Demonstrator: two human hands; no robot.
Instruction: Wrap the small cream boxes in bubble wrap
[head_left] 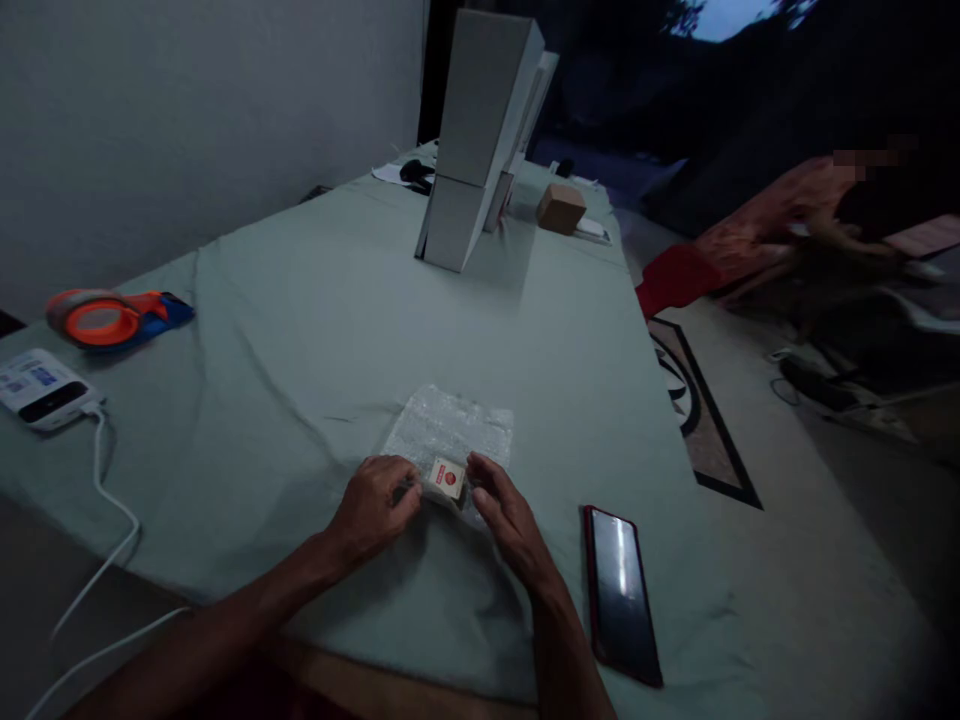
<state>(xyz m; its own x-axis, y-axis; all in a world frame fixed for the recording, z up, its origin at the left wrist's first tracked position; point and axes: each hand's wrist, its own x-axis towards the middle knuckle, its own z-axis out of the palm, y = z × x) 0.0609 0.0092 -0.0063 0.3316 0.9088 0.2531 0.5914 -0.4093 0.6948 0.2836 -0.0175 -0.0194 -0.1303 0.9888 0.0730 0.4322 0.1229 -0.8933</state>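
A sheet of clear bubble wrap (450, 425) lies spread on the cloth-covered table in front of me. On its near part sits a small pale box (448, 478) with a red printed mark. My left hand (377, 503) is at the box's left, fingers curled and thumb close to them, pinching the wrap's edge. To the right of the box, my right hand (508, 515) has its fingers stretched out and the thumb apart, next to the wrap. Whether those fingertips touch the box cannot be made out.
A phone (621, 590) lies right of my right arm. Orange tape on a dispenser (101, 320) and a white device (45, 388) with a cable are at left. Tall white boxes (480, 130) and a brown carton (561, 208) stand farther back. A person (787, 215) sits at right.
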